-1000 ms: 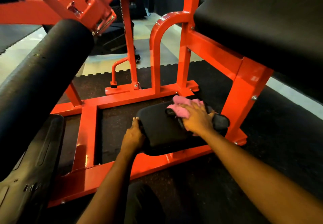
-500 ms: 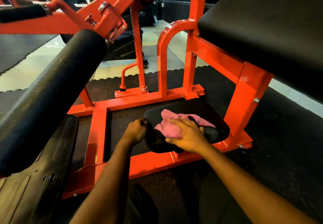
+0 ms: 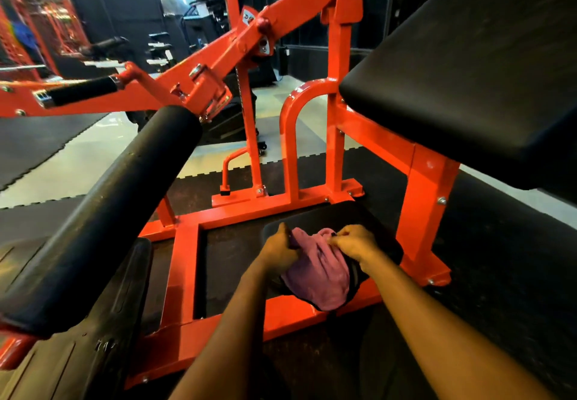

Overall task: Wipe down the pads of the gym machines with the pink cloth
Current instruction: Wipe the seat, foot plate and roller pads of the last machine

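Note:
The pink cloth (image 3: 318, 271) hangs between my two hands, low in the middle of the view, over the small black knee pad (image 3: 331, 215) of the orange machine. My left hand (image 3: 281, 251) grips the cloth's left edge with curled fingers. My right hand (image 3: 354, 242) pinches the cloth's upper right edge. The cloth drapes down over the pad's near edge and hides most of its top. A large black pad (image 3: 468, 81) sits above on the right. A black roller pad (image 3: 106, 212) slants across the left.
The orange steel frame (image 3: 184, 274) surrounds the low pad, with uprights (image 3: 335, 137) behind it and a slanted lever arm (image 3: 218, 65) above. A black footplate (image 3: 78, 352) lies at lower left. Dark rubber matting (image 3: 499, 274) covers the floor; more gym equipment stands at the back.
My left hand left the pad's edge and took hold of the cloth. My right hand stopped pressing the cloth flat and now pinches it, lifting it off the pad. The camera tilted up.

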`<state>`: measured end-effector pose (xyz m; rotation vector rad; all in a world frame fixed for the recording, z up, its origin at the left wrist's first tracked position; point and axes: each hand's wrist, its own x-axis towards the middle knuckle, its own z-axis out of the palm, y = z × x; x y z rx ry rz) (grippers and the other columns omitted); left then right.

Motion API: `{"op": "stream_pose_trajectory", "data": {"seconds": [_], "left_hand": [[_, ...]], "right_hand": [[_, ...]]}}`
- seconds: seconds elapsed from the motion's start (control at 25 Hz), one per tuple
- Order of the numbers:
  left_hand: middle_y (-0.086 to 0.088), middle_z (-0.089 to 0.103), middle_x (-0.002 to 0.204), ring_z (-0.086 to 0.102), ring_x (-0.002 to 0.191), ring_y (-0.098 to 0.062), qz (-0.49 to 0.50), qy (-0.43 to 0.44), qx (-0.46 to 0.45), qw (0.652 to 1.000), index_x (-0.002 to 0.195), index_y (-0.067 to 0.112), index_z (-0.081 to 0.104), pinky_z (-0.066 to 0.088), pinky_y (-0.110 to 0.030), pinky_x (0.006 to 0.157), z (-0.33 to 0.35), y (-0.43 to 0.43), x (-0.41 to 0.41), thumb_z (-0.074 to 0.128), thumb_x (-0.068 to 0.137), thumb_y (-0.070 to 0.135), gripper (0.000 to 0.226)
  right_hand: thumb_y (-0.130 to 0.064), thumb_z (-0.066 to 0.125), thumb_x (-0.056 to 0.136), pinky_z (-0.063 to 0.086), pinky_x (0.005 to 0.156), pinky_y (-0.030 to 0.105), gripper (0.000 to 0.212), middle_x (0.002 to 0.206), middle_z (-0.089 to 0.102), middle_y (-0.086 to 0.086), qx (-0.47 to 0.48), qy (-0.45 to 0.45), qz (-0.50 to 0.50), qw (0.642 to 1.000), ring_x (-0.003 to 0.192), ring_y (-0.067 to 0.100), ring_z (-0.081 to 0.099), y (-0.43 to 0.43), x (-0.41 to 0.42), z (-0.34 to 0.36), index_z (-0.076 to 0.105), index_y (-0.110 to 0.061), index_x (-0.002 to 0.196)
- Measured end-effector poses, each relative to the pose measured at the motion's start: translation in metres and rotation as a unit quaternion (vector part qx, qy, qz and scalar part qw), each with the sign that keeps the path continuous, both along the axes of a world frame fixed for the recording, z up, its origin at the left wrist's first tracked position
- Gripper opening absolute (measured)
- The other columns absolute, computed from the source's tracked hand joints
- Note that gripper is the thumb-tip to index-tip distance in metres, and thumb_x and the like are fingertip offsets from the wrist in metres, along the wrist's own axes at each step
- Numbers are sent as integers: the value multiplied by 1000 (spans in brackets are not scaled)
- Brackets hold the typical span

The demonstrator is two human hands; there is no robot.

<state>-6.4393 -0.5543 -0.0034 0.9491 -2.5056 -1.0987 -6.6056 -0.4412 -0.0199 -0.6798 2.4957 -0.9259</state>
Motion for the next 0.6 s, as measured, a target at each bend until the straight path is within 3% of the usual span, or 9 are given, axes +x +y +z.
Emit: {"op": "stream_pose_trajectory", "data": {"seconds": [0.12, 0.2, 0.24, 0.36, 0.48, 0.6], "left_hand": [[-1, 54, 84, 50, 82, -18, -17, 63, 86, 994, 93, 15, 44, 39, -32, 71, 21, -6, 3, 62, 87, 6, 21], [-3, 51, 77, 46, 72, -16, 29, 138, 154, 978, 95, 13, 47, 39, -32, 64, 48, -11, 5, 53, 97, 9, 7], [-3, 53, 78, 47, 71, -15, 49, 166, 144, 974, 101, 11, 50, 39, -30, 63, 62, -16, 6, 52, 101, 14, 4], [4, 64, 84, 61, 77, -14, 65, 206, -15, 976, 112, 17, 55, 47, -30, 69, 106, -34, 6, 62, 94, 13, 20], [7, 64, 77, 62, 72, -14, -50, 206, -103, 972, 96, 39, 55, 46, -31, 66, 164, -42, -6, 49, 80, -1, 44], [2, 63, 79, 60, 76, -20, -191, 157, -168, 954, 93, 45, 52, 48, -40, 73, 212, -46, -30, 41, 72, -2, 52]], "right_hand": [[-24, 77, 81, 53, 77, 35, 19, 89, 73, 7, -106, 4, -3, 994, 88, 28, 67, 3, 6, 19, 64, -21, 67], [-11, 72, 86, 48, 76, 31, 18, 84, 69, 3, -220, -4, 26, 975, 82, 19, 62, 4, 7, 53, 64, -21, 73], [-8, 69, 88, 46, 75, 30, 18, 84, 67, 3, -254, -3, 39, 966, 80, 16, 59, 4, 5, 74, 63, -20, 76], [-2, 58, 87, 42, 65, 31, 21, 74, 61, 3, -253, -5, 72, 965, 74, 18, 53, 15, -5, 132, 59, -17, 73], [-4, 51, 76, 34, 56, 26, 17, 62, 63, -5, -182, -19, 132, 974, 66, 19, 52, 35, -13, 172, 63, -15, 71], [4, 52, 84, 46, 67, 18, 35, 105, 65, 1, -246, -25, 159, 956, 90, 10, 57, 32, -17, 195, 65, -15, 111]]}}
